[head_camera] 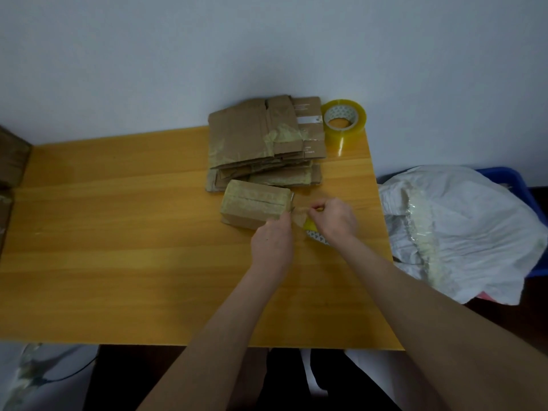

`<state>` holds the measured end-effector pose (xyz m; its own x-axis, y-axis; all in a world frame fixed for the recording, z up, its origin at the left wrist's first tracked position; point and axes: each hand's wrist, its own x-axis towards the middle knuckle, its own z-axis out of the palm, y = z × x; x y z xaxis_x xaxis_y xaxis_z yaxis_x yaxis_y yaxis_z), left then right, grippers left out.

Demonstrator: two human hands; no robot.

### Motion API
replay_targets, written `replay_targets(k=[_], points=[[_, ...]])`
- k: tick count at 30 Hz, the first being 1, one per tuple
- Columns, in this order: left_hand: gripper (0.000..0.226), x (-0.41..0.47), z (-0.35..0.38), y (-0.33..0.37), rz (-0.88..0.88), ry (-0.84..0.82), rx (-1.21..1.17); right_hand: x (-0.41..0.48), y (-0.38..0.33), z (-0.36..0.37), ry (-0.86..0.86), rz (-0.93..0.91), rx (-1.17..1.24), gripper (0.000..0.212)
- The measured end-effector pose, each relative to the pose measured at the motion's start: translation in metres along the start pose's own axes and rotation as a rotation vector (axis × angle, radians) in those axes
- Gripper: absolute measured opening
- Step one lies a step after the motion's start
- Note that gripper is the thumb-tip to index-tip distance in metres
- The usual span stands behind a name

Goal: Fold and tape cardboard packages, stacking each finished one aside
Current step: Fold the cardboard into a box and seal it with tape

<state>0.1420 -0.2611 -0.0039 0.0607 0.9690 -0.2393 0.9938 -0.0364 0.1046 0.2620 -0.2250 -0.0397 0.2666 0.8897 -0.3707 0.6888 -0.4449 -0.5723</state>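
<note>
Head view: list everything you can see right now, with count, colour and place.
Table: one, orange wood, against the wall.
Folded box: one, brown cardboard wrapped in clear tape, centre of the table, a tape strip running from its right end.
Flat cardboard stack: one pile, exact count unclear, brown with tape patches, behind the box.
Tape roll: one, yellowish clear, far right corner of the table.
Second tape roll: one, yellow, mostly hidden under the right hand.
Plastic bag: one, white, in a blue bin right of the table.
Left hand: at the box's right end, pinching the strip.
Right hand: holding the second roll, pulling the strip.
</note>
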Motion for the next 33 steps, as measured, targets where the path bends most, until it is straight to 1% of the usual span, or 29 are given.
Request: replay_targets(k=[10,14,18,21,23,25,26,27,29,30,31,32,33], points=[[0.034,0.001,-0.001,0.005,0.070,-0.021,0.113,-0.003,-0.002,-0.008,-0.018,-0.029,-0.038,0.020],[0.032,0.004,-0.001,-0.009,0.058,-0.053,0.140,0.000,0.005,-0.023,-0.019,-0.009,-0.052,0.021],[0.046,-0.005,0.015,-0.014,0.106,-0.095,0.087,0.007,0.013,-0.029,0.016,0.053,0.145,0.019],[0.051,-0.014,0.035,-0.015,0.094,-0.244,0.070,0.006,0.009,-0.022,0.009,0.109,0.320,0.019],[0.059,-0.015,0.042,-0.021,0.089,-0.338,0.090,0.006,0.011,-0.017,0.009,0.140,0.393,0.018],[0.061,-0.016,0.043,-0.026,0.097,-0.377,0.109,0.007,0.014,-0.013,0.021,0.167,0.452,0.011],[0.055,-0.016,0.042,-0.026,0.122,-0.336,0.119,0.008,0.016,-0.012,0.027,0.173,0.470,0.007],[0.044,-0.015,0.037,-0.026,0.172,-0.232,0.114,0.008,0.016,-0.011,0.031,0.174,0.484,0.004],[0.021,-0.009,0.023,-0.027,0.298,0.098,0.053,0.007,0.015,-0.011,0.039,0.175,0.515,0.005],[0.013,-0.003,0.015,-0.030,0.326,0.253,0.000,0.006,0.014,-0.011,0.044,0.177,0.534,0.007],[0.006,0.005,0.008,-0.035,0.320,0.390,-0.069,0.005,0.013,-0.012,0.052,0.177,0.553,0.009],[0.006,0.015,0.003,-0.042,0.283,0.484,-0.143,0.004,0.013,-0.012,0.058,0.177,0.573,0.010],[0.010,0.023,-0.001,-0.049,0.238,0.521,-0.201,0.002,0.012,-0.012,0.059,0.174,0.595,0.010]])
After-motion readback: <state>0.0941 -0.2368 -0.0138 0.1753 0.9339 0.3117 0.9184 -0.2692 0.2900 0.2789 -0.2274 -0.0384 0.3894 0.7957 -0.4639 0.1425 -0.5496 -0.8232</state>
